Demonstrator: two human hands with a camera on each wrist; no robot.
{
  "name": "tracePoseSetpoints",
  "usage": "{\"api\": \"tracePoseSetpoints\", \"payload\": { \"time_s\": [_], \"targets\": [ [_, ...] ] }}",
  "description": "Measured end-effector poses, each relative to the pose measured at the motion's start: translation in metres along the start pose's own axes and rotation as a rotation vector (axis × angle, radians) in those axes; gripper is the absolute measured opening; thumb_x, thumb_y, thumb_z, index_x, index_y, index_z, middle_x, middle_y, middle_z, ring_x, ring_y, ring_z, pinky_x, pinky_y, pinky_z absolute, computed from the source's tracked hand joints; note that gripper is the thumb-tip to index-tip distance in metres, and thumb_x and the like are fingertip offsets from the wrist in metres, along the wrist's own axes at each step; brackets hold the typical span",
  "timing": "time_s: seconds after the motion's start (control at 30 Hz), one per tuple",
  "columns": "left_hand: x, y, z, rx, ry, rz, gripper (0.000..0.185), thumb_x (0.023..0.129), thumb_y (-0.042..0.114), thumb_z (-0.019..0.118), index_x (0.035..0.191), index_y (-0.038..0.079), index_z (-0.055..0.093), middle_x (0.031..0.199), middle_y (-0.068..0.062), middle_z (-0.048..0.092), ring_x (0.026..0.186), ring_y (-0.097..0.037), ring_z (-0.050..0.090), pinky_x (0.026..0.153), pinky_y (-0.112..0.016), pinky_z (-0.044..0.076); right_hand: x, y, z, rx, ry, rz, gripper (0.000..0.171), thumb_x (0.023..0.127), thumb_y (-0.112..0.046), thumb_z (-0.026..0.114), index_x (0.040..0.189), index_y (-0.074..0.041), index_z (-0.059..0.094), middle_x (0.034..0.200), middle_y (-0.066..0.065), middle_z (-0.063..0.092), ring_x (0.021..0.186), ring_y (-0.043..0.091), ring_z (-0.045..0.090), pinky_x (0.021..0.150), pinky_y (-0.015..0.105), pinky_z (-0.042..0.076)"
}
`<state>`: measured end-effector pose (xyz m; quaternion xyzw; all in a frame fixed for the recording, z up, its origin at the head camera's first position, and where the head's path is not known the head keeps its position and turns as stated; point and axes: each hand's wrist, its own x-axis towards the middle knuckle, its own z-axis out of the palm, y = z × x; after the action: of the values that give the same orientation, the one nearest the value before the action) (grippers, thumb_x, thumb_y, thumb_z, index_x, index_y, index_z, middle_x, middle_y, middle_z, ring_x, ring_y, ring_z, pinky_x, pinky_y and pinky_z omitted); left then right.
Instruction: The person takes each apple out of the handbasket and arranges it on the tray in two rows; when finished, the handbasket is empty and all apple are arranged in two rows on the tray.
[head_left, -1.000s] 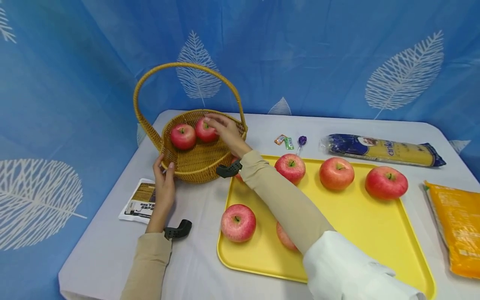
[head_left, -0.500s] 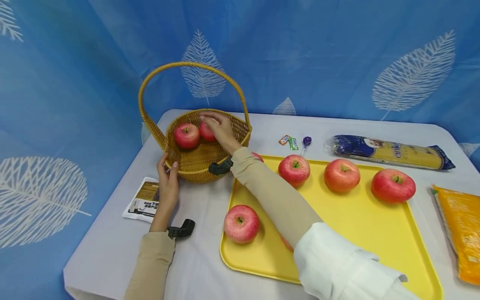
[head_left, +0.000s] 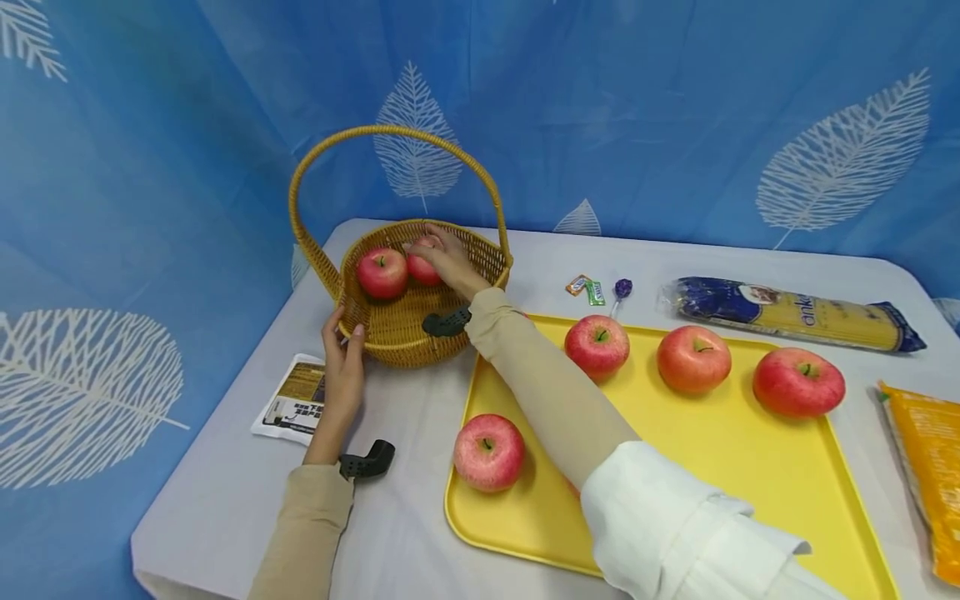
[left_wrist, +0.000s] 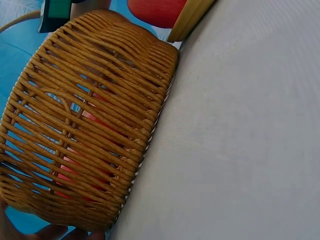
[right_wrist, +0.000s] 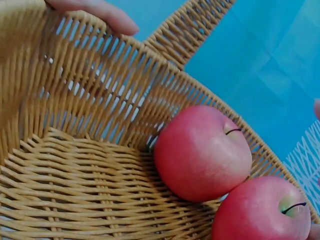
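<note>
A wicker basket (head_left: 405,354) with a tall handle stands at the back left, two red apples inside it. My left hand (head_left: 345,367) holds its front-left rim; some of those fingers show below the basket in the left wrist view. My right hand (head_left: 453,267) reaches inside, its fingers around the right apple (head_left: 423,268) and partly covering it. The left apple (head_left: 382,273) rests beside that one, touching it in the right wrist view. Only fingertips (right_wrist: 315,232) of the right hand show there, at the frame's edge.
A yellow tray (head_left: 720,467) with several apples, some partly hidden by the right sleeve, lies to the right. Candies (head_left: 595,292), a lollipop (head_left: 622,289) and a long noodle-like packet (head_left: 795,312) lie behind it. An orange bag (head_left: 933,475) is far right; a white packet (head_left: 296,400) is left.
The right hand stays in the basket, its fingers shifting slightly on the right apple, which sits a little nearer the other apple. The left hand keeps its hold. The head view has shifted slightly.
</note>
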<state>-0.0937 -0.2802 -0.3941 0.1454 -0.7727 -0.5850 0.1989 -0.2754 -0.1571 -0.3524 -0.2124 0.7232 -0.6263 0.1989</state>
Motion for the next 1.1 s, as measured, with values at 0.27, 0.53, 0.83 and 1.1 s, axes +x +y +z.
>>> {"api": "tracePoseSetpoints", "payload": {
  "time_s": [0.27,0.53,0.83,1.1],
  "targets": [
    [0.004,-0.015,-0.003,0.068,-0.018,-0.020,0.051,0.097,0.037,0.036,0.142,0.025,0.017,0.144,-0.016,0.024,0.126,-0.029,0.035,0.101,-0.046,0.032,0.001,0.007,-0.001,-0.143,-0.013,0.125,0.083,0.084,-0.039,0.059,0.147,-0.026,0.006,0.154,0.002,0.001,0.141,0.023,0.002,0.110,0.047,0.020],
    [0.004,-0.016,-0.003,0.066,-0.013,0.007,0.051,0.097,0.037,0.036,0.143,0.025,0.017,0.143,-0.013,0.025,0.125,-0.027,0.036,0.100,-0.045,0.032,0.003,0.012,0.004,-0.449,0.111,0.042,0.087,0.078,-0.014,0.069,0.146,-0.019,0.014,0.149,0.008,0.021,0.134,0.027,0.027,0.103,0.041,0.035],
    [0.004,-0.016,-0.004,0.078,-0.017,0.006,0.052,0.096,0.039,0.036,0.143,0.026,0.016,0.143,-0.013,0.026,0.125,-0.026,0.036,0.101,-0.045,0.032,-0.003,0.008,0.007,-0.482,0.211,0.076,0.089,0.074,-0.024,0.074,0.144,-0.023,0.019,0.137,0.018,0.029,0.114,0.032,0.048,0.089,0.042,0.045],
    [0.004,-0.017,-0.004,0.071,-0.005,0.011,0.052,0.096,0.038,0.037,0.142,0.024,0.018,0.144,-0.013,0.025,0.127,-0.027,0.035,0.101,-0.046,0.033,-0.006,0.007,0.008,-0.422,0.208,0.097,0.097,0.073,-0.030,0.074,0.145,-0.029,0.010,0.138,0.025,0.020,0.102,0.038,0.052,0.082,0.045,0.047]
  ]
}}
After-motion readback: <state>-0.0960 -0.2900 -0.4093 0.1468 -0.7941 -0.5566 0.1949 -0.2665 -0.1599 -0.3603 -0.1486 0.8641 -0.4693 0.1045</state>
